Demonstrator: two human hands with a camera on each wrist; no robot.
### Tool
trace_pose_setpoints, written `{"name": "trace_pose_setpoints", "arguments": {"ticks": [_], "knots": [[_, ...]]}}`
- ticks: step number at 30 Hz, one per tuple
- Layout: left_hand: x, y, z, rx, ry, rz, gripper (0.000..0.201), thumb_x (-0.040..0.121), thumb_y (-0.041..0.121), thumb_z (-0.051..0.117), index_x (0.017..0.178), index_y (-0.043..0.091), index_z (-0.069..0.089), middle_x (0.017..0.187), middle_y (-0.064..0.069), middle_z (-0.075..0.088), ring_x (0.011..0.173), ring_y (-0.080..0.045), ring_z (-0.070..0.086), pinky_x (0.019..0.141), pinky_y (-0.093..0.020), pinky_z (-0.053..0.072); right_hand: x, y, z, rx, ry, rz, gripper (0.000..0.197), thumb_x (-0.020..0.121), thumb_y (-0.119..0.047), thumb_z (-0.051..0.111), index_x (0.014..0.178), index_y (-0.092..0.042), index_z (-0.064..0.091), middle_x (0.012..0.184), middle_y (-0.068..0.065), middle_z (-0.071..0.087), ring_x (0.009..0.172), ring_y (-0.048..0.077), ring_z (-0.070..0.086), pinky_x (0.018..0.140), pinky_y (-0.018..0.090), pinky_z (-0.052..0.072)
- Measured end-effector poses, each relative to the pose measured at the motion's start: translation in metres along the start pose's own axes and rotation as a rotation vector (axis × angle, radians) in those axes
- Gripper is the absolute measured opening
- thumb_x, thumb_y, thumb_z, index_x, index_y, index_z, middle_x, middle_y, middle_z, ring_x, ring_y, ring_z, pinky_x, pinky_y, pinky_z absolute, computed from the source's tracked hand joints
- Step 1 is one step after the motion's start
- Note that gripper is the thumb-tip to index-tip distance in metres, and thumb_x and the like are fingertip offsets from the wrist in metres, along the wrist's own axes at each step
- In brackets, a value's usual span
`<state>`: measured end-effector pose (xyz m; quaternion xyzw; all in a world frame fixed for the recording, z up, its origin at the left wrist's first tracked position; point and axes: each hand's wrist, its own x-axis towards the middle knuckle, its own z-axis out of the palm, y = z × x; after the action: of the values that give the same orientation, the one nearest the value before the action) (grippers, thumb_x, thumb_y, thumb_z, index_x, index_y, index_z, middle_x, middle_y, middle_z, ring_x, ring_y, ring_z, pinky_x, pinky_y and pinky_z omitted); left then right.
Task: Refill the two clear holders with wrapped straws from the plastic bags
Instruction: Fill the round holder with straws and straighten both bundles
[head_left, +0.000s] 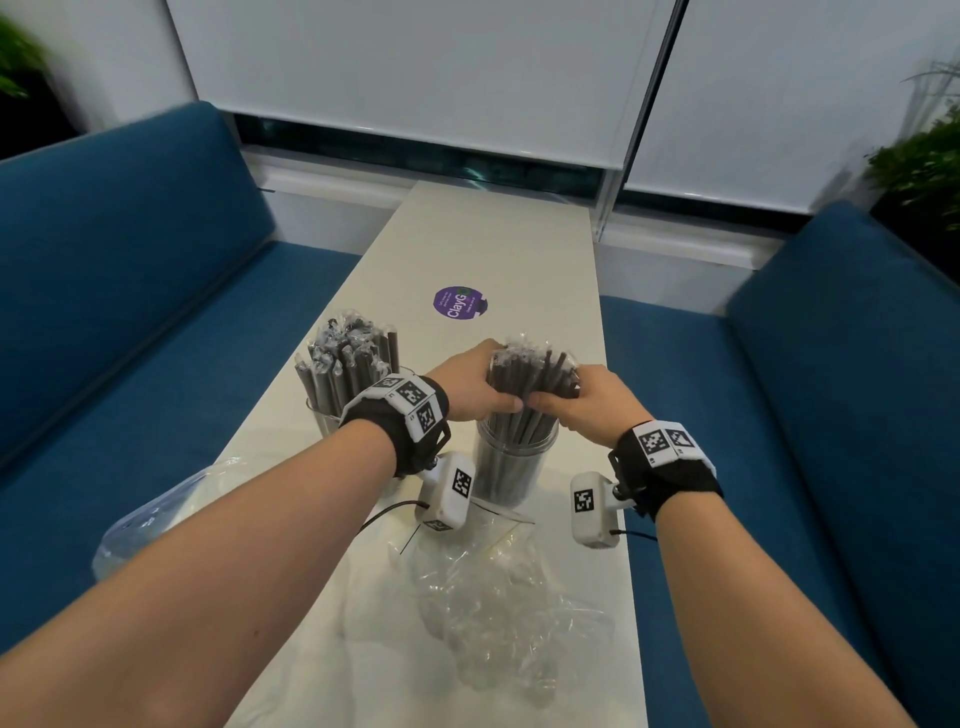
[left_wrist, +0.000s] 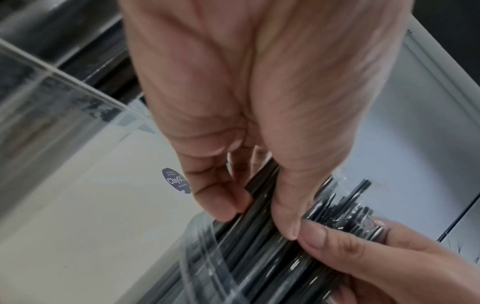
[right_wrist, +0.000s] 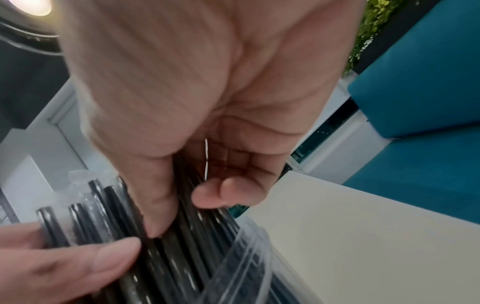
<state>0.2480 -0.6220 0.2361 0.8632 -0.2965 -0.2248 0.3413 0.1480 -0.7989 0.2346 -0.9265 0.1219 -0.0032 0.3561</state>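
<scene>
Standing in the near holder, a bundle of wrapped straws is being gripped from both sides in the head view: the left hand is curled round its left flank, the right hand round its right, thumbs nearly touching in front. Left of that holder, the second holder is already being filled to overflowing by straws. Nearer than the near holder, an emptied bag is lying crumpled on the table, and another bag is hanging over the table's left edge. By this showing, the task is judged nearly done; only settling this last bundle is left.

From the left wrist, the straws are being pinched between thumb and fingers, just above the holder's rim.

From the right wrist, the straws are being clasped likewise, with the holder's rim directly below. Beyond the holder, bare tabletop is being left free, though the table's right edge is close by.
</scene>
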Motion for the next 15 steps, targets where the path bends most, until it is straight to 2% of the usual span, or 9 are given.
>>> {"name": "trace_pose_setpoints", "arguments": {"ticks": [1,3,5,6,7,9,10,12,15], "knots": [[-0.001,0.000,0.001,-0.008,-0.006,-0.005,0.078,0.085,0.028,0.081,0.150,0.020,0.039,0.132,-0.006,0.065,0.106,-0.027,0.067,0.089,-0.039,0.058,-0.001,0.001,0.000,0.009,0.004,-0.005,0.017,0.093,-0.032,0.076,0.105,-0.023,0.070,0.082,-0.012,0.067,0.075,0.012,0.063,0.068,0.025,0.048],[-0.003,0.002,0.002,0.002,-0.023,-0.012,0.074,0.085,0.031,0.081,0.148,0.022,0.043,0.130,-0.004,0.067,0.103,-0.025,0.067,0.082,-0.035,0.057,-0.001,0.006,0.001,0.026,-0.015,-0.008,0.051,0.084,-0.029,0.085,0.130,-0.022,0.063,0.112,-0.003,0.071,0.084,0.017,0.069,0.077,0.032,0.055],[-0.004,0.004,0.004,0.036,-0.023,-0.003,0.067,0.085,0.034,0.080,0.144,0.022,0.051,0.132,-0.004,0.068,0.107,-0.025,0.067,0.087,-0.036,0.055,-0.003,0.009,0.001,0.072,-0.041,0.002,0.086,0.078,-0.022,0.090,0.152,-0.026,0.045,0.134,-0.001,0.061,0.086,0.018,0.070,0.077,0.030,0.056],[-0.005,0.005,0.005,0.049,-0.018,-0.001,0.067,0.085,0.035,0.081,0.143,0.022,0.053,0.135,-0.004,0.067,0.113,-0.026,0.066,0.095,-0.038,0.053,-0.005,0.009,0.001,0.085,-0.043,0.006,0.089,0.079,-0.021,0.089,0.154,-0.027,0.041,0.135,-0.001,0.060,0.085,0.018,0.071,0.076,0.029,0.056],[-0.006,0.005,0.005,0.064,-0.005,-0.011,0.070,0.082,0.037,0.083,0.143,0.020,0.053,0.136,-0.005,0.066,0.119,-0.027,0.064,0.102,-0.040,0.051,-0.005,0.010,0.002,0.080,-0.034,-0.002,0.080,0.082,-0.020,0.087,0.150,-0.027,0.045,0.133,0.000,0.064,0.083,0.018,0.070,0.076,0.030,0.057],[-0.007,0.006,0.005,0.119,0.036,-0.050,0.084,0.073,0.044,0.088,0.142,0.015,0.049,0.138,-0.007,0.062,0.124,-0.029,0.060,0.105,-0.042,0.049,-0.004,0.009,0.004,0.016,-0.024,-0.016,0.052,0.088,-0.022,0.081,0.135,-0.026,0.060,0.125,0.004,0.072,0.078,0.017,0.069,0.074,0.032,0.057],[-0.010,0.008,0.004,0.150,0.053,-0.076,0.093,0.069,0.046,0.091,0.143,0.013,0.045,0.139,-0.009,0.058,0.126,-0.029,0.058,0.104,-0.042,0.049,-0.005,0.009,0.005,-0.006,-0.028,-0.009,0.046,0.088,-0.022,0.081,0.131,-0.025,0.064,0.122,0.005,0.074,0.077,0.016,0.069,0.073,0.031,0.056],[-0.018,0.014,0.001,0.195,0.073,-0.113,0.112,0.065,0.046,0.094,0.150,0.010,0.033,0.145,-0.013,0.048,0.132,-0.032,0.052,0.104,-0.042,0.047,-0.010,0.011,0.004,0.030,-0.032,0.015,0.059,0.082,-0.023,0.087,0.135,-0.025,0.062,0.127,0.002,0.071,0.083,0.017,0.073,0.077,0.033,0.059],[-0.043,0.025,-0.012,0.198,0.092,-0.094,0.140,0.066,0.044,0.095,0.163,0.009,-0.001,0.161,-0.016,0.025,0.141,-0.034,0.045,0.110,-0.044,0.045,-0.033,0.011,-0.004,0.172,0.046,0.035,0.092,0.075,-0.024,0.093,0.152,-0.034,0.044,0.132,-0.011,0.061,0.090,0.017,0.075,0.084,0.035,0.061]]}}
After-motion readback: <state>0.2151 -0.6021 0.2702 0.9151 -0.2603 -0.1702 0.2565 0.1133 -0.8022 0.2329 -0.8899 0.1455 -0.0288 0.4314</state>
